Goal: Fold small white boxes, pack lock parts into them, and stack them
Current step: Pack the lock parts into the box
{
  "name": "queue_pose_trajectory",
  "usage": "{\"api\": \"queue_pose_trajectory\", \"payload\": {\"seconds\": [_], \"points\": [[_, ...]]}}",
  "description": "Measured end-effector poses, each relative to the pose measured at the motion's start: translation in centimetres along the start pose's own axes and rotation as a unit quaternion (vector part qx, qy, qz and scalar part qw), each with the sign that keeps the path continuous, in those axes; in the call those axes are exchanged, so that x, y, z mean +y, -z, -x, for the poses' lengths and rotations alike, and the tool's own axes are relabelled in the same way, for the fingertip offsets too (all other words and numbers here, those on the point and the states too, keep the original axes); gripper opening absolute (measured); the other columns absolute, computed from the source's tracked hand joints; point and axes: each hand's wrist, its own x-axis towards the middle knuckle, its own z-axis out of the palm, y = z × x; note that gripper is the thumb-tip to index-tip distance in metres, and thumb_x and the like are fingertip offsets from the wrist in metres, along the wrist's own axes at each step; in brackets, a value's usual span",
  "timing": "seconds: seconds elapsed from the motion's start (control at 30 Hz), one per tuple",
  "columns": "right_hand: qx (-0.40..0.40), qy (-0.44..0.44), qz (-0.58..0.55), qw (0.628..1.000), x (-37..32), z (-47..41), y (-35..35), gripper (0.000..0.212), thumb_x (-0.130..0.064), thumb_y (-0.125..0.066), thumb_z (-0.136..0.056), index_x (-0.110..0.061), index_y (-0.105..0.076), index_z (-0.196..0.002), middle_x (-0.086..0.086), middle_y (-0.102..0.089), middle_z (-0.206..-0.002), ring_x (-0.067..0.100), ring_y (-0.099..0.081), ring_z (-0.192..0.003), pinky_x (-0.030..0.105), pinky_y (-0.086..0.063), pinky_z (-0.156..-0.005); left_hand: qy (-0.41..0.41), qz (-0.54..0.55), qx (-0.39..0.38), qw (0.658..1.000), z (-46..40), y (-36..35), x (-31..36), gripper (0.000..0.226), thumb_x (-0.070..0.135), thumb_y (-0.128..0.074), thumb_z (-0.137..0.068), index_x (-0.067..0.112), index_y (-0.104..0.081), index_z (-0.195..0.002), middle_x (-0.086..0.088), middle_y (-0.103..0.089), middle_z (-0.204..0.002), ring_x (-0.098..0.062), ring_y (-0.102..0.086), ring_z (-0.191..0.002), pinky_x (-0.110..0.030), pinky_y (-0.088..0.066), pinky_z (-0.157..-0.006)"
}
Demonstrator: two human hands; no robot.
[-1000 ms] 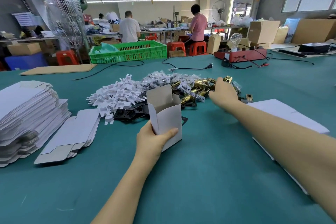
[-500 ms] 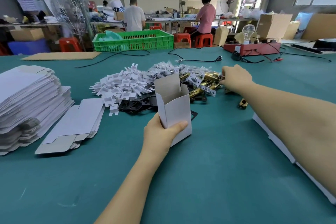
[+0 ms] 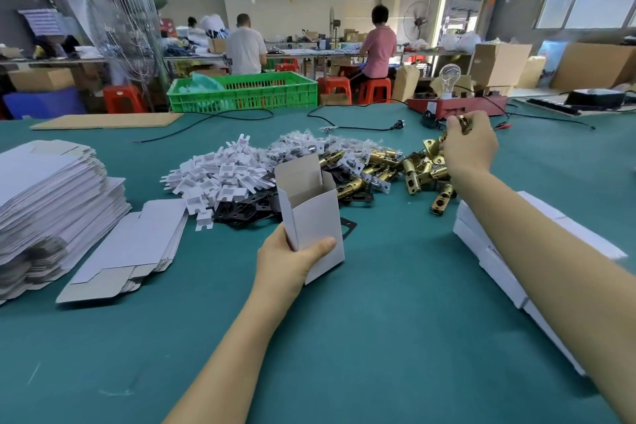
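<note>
The left hand [image 3: 292, 260] grips the folded white box [image 3: 311, 213] upright at near centre, mouth open to receive parts; the right hand [image 3: 469, 148], fingers curled round a brass latch [image 3: 463, 122], lifts it over the far-right brass pile [image 3: 418, 167]

My left hand [image 3: 290, 260] reaches out low before me, forearm bare and running up from the bottom edge, thumb laid across the near face of a small white box [image 3: 311, 213] and fingers wrapped behind it, holding it upright. My right arm stretches farther forward and to the right, bare to the elbow, wrist raised. My right hand [image 3: 469, 144] is curled tight, back toward me, its grip closed round a brass lock part [image 3: 463, 122] that shows above the knuckles.
</note>
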Motion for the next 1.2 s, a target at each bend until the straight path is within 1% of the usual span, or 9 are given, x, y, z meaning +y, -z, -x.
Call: {"api": "queue_pose_trajectory", "payload": {"seconds": [0.03, 0.17, 0.33, 0.5, 0.67, 0.8, 0.97, 1.1, 1.2], "points": [[-0.002, -0.038, -0.063, 0.997, -0.5, 0.6, 0.7, 0.015, -0.025, -0.049, -0.098, -0.015, -0.049, -0.087, 0.017, -0.062, -0.100, 0.028, -0.063, -0.081, 0.046, -0.054, -0.079, 0.000, 0.000, -0.001, 1.000, 0.0, 0.0, 0.0, 0.032, 0.021, -0.084, -0.075, 0.033, -0.067, -0.099, 0.014, -0.075, -0.096, -0.009, -0.070, -0.092, -0.033, -0.057, -0.083], [-0.062, -0.152, -0.233, 0.958, -2.0, 3.1, 3.6, 0.015, -0.020, -0.052, -0.096, -0.019, -0.050, -0.082, 0.006, -0.056, -0.081, 0.013, -0.060, -0.055, 0.027, -0.057, -0.061, -0.002, 0.002, -0.002, 1.000, 0.3, 0.0, 0.3, 0.033, 0.020, -0.084, -0.074, 0.034, -0.068, -0.100, 0.017, -0.074, -0.095, -0.006, -0.070, -0.089, -0.026, -0.054, -0.076], [-0.125, -0.150, -0.247, 0.949, -3.6, 5.8, 5.3, 0.013, -0.013, -0.050, -0.093, -0.015, -0.055, -0.081, 0.008, -0.058, -0.080, 0.020, -0.062, -0.060, 0.028, -0.059, -0.060, -0.004, -0.003, -0.006, 1.000, 0.5, 0.0, 0.5, 0.035, 0.019, -0.083, -0.076, 0.032, -0.067, -0.104, 0.017, -0.074, -0.096, -0.005, -0.070, -0.088, -0.023, -0.052, -0.072], [-0.184, -0.163, -0.293, 0.924, -5.4, 6.9, 5.8, 0.018, -0.006, -0.042, -0.093, -0.008, -0.060, -0.090, 0.012, -0.062, -0.081, 0.022, -0.066, -0.059, 0.029, -0.058, -0.058, -0.019, -0.019, -0.011, 1.000, 0.7, -0.1, 0.5, 0.038, 0.020, -0.085, -0.073, 0.033, -0.068, -0.104, 0.015, -0.074, -0.098, -0.007, -0.070, -0.092, -0.028, -0.055, -0.079], [-0.286, -0.219, -0.361, 0.860, -7.3, 6.9, 7.1, 0.011, -0.003, -0.040, -0.090, -0.005, -0.051, -0.091, 0.017, -0.059, -0.086, 0.029, -0.066, -0.065, 0.029, -0.056, -0.055, -0.079, -0.106, -0.056, 0.990, 1.6, -0.7, 0.7, 0.039, 0.017, -0.082, -0.076, 0.044, -0.065, -0.097, 0.029, -0.070, -0.092, 0.008, -0.064, -0.085, -0.007, -0.047, -0.065], [-0.346, -0.166, -0.328, 0.863, -8.2, 7.5, 7.6, 0.015, -0.004, -0.037, -0.090, -0.006, -0.051, -0.088, 0.013, -0.061, -0.077, 0.021, -0.063, -0.054, 0.026, -0.053, -0.050, -0.094, -0.116, -0.056, 0.987, 1.9, -1.0, 0.8, 0.041, 0.016, -0.083, -0.075, 0.044, -0.063, -0.098, 0.029, -0.069, -0.091, 0.007, -0.064, -0.083, -0.008, -0.047, -0.066], [-0.418, -0.023, -0.218, 0.882, -9.2, 8.7, 7.3, 0.016, -0.001, -0.037, -0.094, -0.009, -0.051, -0.094, 0.008, -0.068, -0.069, 0.023, -0.067, -0.060, 0.029, -0.056, -0.054, -0.101, -0.127, -0.049, 0.986, 2.3, -1.2, 1.1, 0.039, 0.024, -0.084, -0.070, 0.044, -0.063, -0.096, 0.030, -0.068, -0.090, 0.008, -0.063, -0.082, -0.007, -0.045, -0.064], [-0.413, 0.062, -0.141, 0.898, -9.5, 9.8, 6.4, 0.008, -0.008, -0.042, -0.096, -0.015, -0.046, -0.097, 0.006, -0.067, -0.075, 0.018, -0.070, -0.064, 0.028, -0.059, -0.059, -0.089, -0.118, -0.040, 0.988, 2.3, -1.2, 1.4, 0.035, 0.037, -0.076, -0.062, 0.045, -0.064, -0.093, 0.030, -0.069, -0.091, 0.007, -0.064, -0.083, -0.007, -0.046, -0.064], [-0.398, 0.113, -0.093, 0.906, -9.4, 10.4, 5.8, 0.007, -0.014, -0.047, -0.095, -0.021, -0.043, -0.095, 0.009, -0.067, -0.084, 0.019, -0.070, -0.070, 0.039, -0.060, -0.069, -0.082, -0.113, -0.037, 0.989, 2.3, -1.2, 1.4, 0.034, 0.038, -0.077, -0.061, 0.043, -0.065, -0.092, 0.030, -0.069, -0.090, 0.006, -0.064, -0.083, -0.008, -0.048, -0.065]]}}
